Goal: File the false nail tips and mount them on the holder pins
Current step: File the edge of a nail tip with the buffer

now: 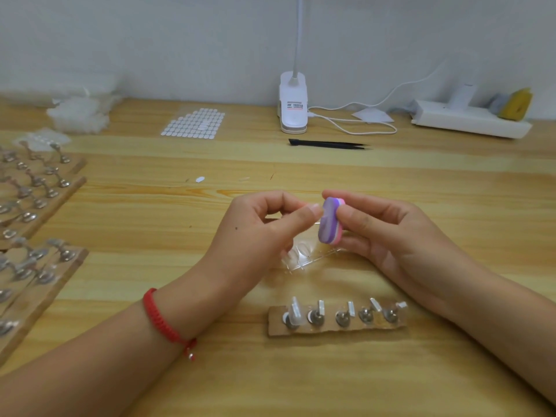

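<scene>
Right hand (376, 233) gripping purple-pink buffer block (329, 221) upright between thumb and fingers, left hand (258, 230) pinching barely visible nail tip (313, 207) against it, forearms angled inward, holder strip (337, 326) between them.

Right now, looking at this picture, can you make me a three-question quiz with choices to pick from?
1. Where is the red bracelet?
A. On the table
B. On the wrist of the left hand
C. On the lamp

2. How many pins stand on the near holder strip?
A. Three
B. Five
C. Eight

3. What is the right hand doing?
A. Lying flat
B. Pointing at the wall
C. Holding the purple-pink file block

Answers:
1 B, it circles that wrist.
2 B, five pins stand in a row.
3 C, its fingers and thumb grip the block.
</scene>
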`<state>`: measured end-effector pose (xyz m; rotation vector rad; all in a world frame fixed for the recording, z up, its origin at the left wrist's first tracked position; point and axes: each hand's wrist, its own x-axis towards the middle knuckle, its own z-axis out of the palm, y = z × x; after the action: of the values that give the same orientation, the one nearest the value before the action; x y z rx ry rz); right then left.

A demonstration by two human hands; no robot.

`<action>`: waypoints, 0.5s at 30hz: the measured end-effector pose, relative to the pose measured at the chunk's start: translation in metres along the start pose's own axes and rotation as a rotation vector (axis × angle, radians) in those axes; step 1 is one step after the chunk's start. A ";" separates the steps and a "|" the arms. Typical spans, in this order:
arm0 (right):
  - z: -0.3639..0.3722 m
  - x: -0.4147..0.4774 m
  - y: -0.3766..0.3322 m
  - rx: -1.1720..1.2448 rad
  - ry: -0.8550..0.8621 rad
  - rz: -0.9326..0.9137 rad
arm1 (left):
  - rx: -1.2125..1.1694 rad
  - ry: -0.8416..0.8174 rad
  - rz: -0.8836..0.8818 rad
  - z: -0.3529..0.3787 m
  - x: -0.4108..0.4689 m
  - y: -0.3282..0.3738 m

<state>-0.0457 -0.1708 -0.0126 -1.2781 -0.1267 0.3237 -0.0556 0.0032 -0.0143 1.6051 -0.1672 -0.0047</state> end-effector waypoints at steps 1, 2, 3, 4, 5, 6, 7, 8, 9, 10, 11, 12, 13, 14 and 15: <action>-0.001 0.000 0.000 0.019 0.014 0.000 | 0.003 -0.016 -0.005 0.000 0.000 0.000; -0.001 0.001 0.000 0.036 0.024 0.001 | 0.003 -0.027 -0.009 0.001 0.000 0.000; -0.002 0.001 0.000 0.039 0.022 0.002 | -0.001 -0.028 -0.009 0.001 -0.001 0.000; -0.001 0.000 0.000 0.024 0.010 0.004 | -0.005 -0.017 -0.005 0.000 -0.001 0.000; -0.001 0.000 0.000 0.001 -0.006 0.006 | -0.010 -0.003 0.000 0.000 -0.001 0.000; 0.000 -0.001 0.001 -0.019 -0.017 0.004 | -0.013 0.005 0.003 -0.001 -0.001 -0.001; -0.001 0.000 0.001 -0.026 -0.015 0.002 | -0.013 0.002 0.002 -0.001 0.000 -0.001; -0.001 0.000 0.001 -0.014 -0.001 0.001 | -0.007 -0.011 -0.002 0.000 0.000 -0.001; -0.002 0.001 0.001 0.007 0.015 0.005 | -0.003 -0.027 -0.006 0.000 -0.001 0.000; -0.003 0.001 0.000 0.023 0.021 0.009 | -0.005 -0.034 -0.008 0.001 -0.001 0.000; -0.004 0.001 0.000 0.024 0.012 0.013 | -0.012 -0.027 -0.007 0.000 -0.001 0.000; -0.003 0.000 0.001 0.009 -0.007 0.015 | -0.019 -0.008 -0.004 0.000 -0.001 0.000; -0.003 0.000 0.001 -0.012 -0.027 0.017 | -0.022 0.011 -0.001 0.000 -0.001 0.000; -0.002 -0.001 0.001 -0.024 -0.039 0.017 | -0.021 0.020 0.000 0.000 -0.001 0.001; -0.003 0.000 0.001 -0.015 -0.037 0.018 | -0.016 0.016 -0.001 0.000 -0.001 0.001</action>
<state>-0.0450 -0.1730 -0.0140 -1.2891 -0.1495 0.3620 -0.0563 0.0029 -0.0133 1.5887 -0.1537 0.0060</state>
